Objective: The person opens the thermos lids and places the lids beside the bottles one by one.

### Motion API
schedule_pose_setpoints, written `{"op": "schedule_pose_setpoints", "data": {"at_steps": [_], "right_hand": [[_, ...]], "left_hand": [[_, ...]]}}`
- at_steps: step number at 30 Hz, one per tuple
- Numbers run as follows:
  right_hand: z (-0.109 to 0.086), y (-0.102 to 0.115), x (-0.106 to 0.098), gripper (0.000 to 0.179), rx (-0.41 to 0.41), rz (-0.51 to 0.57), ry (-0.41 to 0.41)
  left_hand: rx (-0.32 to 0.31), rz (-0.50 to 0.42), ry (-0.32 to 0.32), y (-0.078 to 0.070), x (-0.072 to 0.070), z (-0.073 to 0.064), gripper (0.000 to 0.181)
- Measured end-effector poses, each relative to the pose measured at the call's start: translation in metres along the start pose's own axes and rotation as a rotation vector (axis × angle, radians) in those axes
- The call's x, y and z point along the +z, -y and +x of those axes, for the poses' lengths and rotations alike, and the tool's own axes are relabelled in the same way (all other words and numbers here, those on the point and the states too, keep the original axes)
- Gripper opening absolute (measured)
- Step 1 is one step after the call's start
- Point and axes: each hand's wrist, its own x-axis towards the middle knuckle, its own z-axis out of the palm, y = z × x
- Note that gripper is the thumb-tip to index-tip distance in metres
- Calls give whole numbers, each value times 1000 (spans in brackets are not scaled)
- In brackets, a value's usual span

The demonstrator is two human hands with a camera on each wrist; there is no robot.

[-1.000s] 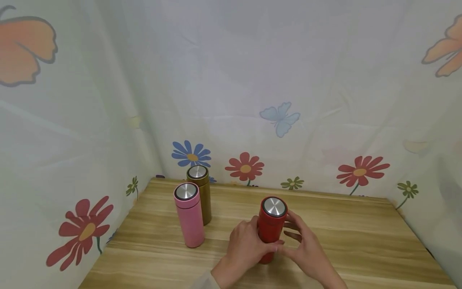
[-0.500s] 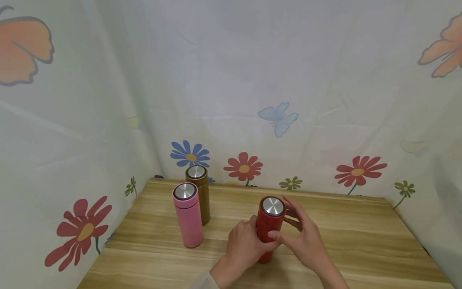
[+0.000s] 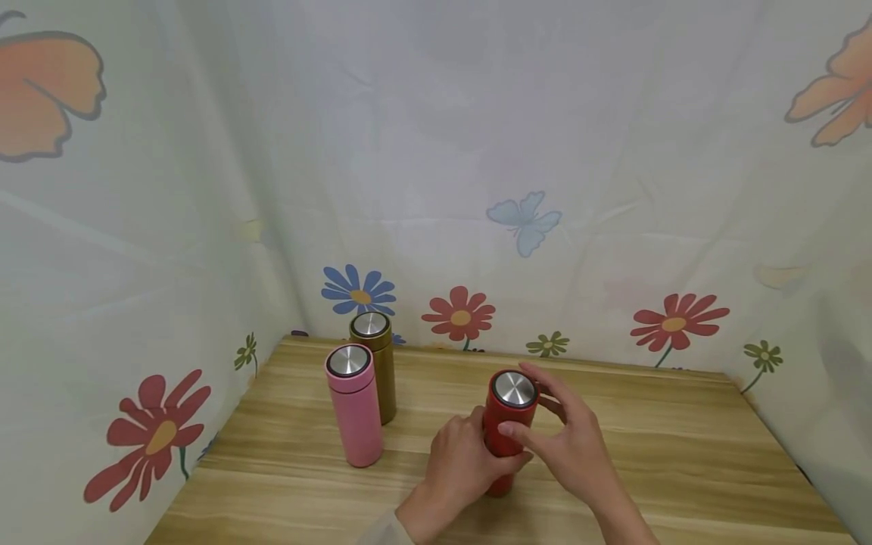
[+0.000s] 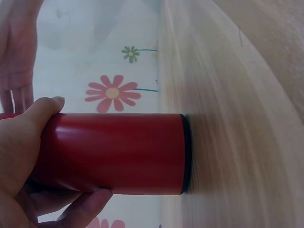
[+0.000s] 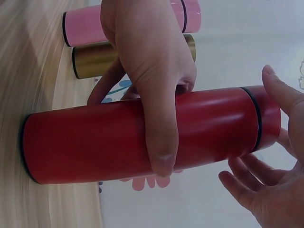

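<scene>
A red thermos flask [image 3: 506, 431] with a silver-topped lid [image 3: 515, 388] stands on the wood-grain table, its dark-rimmed base [image 4: 186, 154] appearing to meet the surface. My left hand [image 3: 458, 463] grips the middle of its body, thumb across the front and fingers round the back. Up at the lid is my right hand [image 3: 575, 446], fingers spread and loosely bent behind it, thumb in front close to the lid seam. In the right wrist view some right fingertips [image 5: 232, 180] sit apart from the red surface; whether the thumb touches the lid is unclear.
To the left stand a pink thermos flask [image 3: 357, 416] and, partly hidden behind it, a gold one [image 3: 385, 378], both upright with silver-topped lids. A white cloth [image 3: 409, 151] printed with flowers and butterflies encloses the table [image 3: 674, 446] at the back and both sides.
My right hand has moved up the red flask, its thumb rising from beside the left thumb to near the lid seam. The left hand keeps its grip; the flask stays about where it was.
</scene>
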Motion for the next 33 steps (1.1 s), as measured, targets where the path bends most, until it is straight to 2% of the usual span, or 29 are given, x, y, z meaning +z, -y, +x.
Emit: {"op": "schedule_pose_setpoints", "data": {"at_steps": [8,14,19,24,33], "right_hand": [[3,7,10,60,-25,-61,-37],[1,9,22,56,-13,-131,-134],[-1,11,28,52,22,-153,-196],[-1,12,29,51,49,-148,-208],[1,11,30,53,21,-163,-224]], "left_hand": [[25,13,-13,3,1,1,70],[50,51,-35,3,2,0,61],[41,42,-19,1,2,-1,59],[21,36,-6,0,1,-1,61],[8,37,11,2,0,1,64]]}}
